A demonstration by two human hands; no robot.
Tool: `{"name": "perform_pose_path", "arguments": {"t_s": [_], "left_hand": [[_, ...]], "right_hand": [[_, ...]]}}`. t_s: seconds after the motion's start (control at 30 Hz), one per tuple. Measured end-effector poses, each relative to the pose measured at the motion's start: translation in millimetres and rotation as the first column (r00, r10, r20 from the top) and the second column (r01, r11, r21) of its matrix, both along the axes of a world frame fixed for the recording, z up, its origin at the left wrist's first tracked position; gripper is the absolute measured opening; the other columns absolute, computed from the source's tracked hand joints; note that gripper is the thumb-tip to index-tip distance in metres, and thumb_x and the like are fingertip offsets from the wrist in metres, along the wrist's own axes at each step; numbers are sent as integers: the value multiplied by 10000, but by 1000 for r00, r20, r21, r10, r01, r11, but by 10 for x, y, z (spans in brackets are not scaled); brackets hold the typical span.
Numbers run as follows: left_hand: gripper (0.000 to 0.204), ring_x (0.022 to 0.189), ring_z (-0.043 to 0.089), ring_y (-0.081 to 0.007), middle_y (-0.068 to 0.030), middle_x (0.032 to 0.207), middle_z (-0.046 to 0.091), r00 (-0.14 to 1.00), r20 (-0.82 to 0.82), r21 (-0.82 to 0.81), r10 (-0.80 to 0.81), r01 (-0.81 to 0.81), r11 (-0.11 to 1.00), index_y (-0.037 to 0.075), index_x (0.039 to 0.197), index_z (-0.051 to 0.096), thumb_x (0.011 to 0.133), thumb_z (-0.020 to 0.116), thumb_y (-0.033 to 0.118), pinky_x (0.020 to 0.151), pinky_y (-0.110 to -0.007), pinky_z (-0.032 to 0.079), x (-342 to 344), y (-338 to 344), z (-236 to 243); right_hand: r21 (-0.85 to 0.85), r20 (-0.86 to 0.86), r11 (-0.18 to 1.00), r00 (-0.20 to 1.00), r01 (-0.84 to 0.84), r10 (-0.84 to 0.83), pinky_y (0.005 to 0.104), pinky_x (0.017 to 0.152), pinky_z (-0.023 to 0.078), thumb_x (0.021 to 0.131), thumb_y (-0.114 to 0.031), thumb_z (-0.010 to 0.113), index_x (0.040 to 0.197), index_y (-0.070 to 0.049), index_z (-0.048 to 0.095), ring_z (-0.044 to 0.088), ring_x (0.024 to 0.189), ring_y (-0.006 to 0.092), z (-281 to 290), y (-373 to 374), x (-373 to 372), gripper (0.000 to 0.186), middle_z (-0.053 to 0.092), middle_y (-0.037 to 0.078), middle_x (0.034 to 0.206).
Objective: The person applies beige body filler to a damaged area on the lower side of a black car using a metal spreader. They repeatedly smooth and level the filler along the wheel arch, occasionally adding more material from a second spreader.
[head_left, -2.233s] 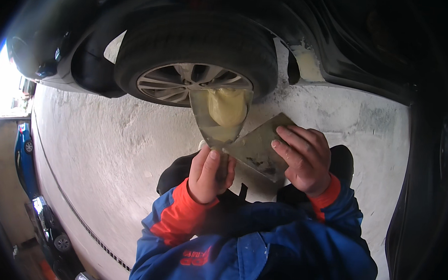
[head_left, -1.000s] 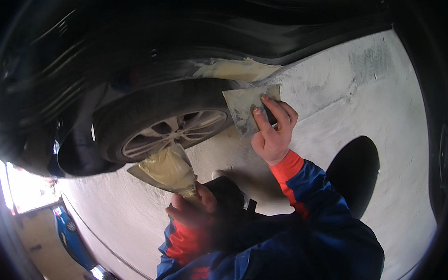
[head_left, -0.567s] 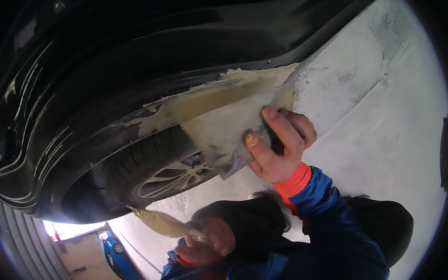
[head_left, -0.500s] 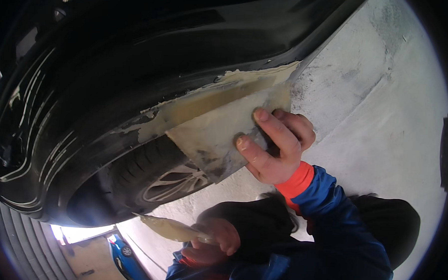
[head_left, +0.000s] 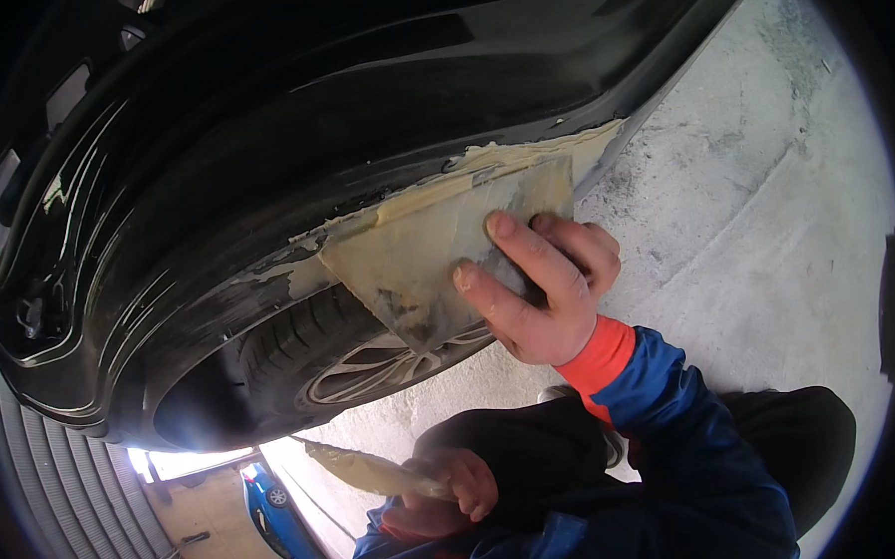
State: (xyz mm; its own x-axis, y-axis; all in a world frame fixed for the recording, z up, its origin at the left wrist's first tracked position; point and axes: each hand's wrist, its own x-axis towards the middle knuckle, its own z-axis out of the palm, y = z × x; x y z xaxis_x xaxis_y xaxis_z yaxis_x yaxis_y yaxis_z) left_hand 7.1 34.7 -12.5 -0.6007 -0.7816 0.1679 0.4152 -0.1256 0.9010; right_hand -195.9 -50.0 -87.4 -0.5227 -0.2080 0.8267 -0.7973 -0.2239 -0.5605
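Note:
My right hand (head_left: 552, 289) grips a wide, flat filler spreader (head_left: 425, 229), smeared with dried residue, its fingers spread over the face. The spreader's far edge rests against a band of cream body filler (head_left: 543, 149) along the lower edge of a black car body (head_left: 274, 132), just above the wheel arch. Lower down, my left hand (head_left: 458, 485) is closed round the handle end of a putty knife (head_left: 354, 467) whose blade is heaped with cream filler. Part of the handle is hidden by the fingers.
A tyre with a silver spoked wheel (head_left: 379, 371) sits under the arch, close behind the spreader. Pale concrete floor (head_left: 740, 222) runs along the right. A ribbed shutter (head_left: 55, 472) and a blue car (head_left: 277, 517) lie at the lower left.
The spreader has moved slightly left and up against the panel, now covering much of the filler band that showed before. The view has shifted a little; my left hand keeps its hold.

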Motion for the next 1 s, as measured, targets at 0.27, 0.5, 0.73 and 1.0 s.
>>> {"name": "perform_pose_path", "arguments": {"t_s": [0.27,0.5,0.73,1.0], "left_hand": [[707,416,534,-145,-60,602,534,999,-7,3,-49,49,999,29,1307,531,986,366,637,358,-270,451,-74,-28,-9],[709,422,543,-144,-64,604,540,999,-15,-9,-51,51,999,8,1321,514,1000,351,618,362,-266,451,-64,-25,-23],[655,405,528,-129,-60,585,531,999,-7,-8,-53,52,999,-5,1301,530,1025,347,560,355,-259,453,-72,-36,-29],[496,385,476,-142,-76,548,522,957,258,115,-131,104,988,-11,950,588,1011,466,467,345,-262,401,-69,-121,134]], "right_hand": [[4,-2,1000,1000,-1,1,364,850,393,734,-112,736,1130,-258,694,474,1027,271,-123,69,-136,424,602,97,1283],[-46,31,997,998,55,-54,327,827,356,748,-226,736,1096,-296,730,500,970,202,-200,39,-164,355,622,10,1257],[52,-7,996,998,-69,69,338,801,383,761,-191,711,1094,-241,729,521,942,216,-265,252,-224,338,628,59,1237],[-152,189,820,798,-552,572,373,727,516,859,-203,702,1072,-70,701,609,871,293,232,794,-487,251,646,206,1106]]}}
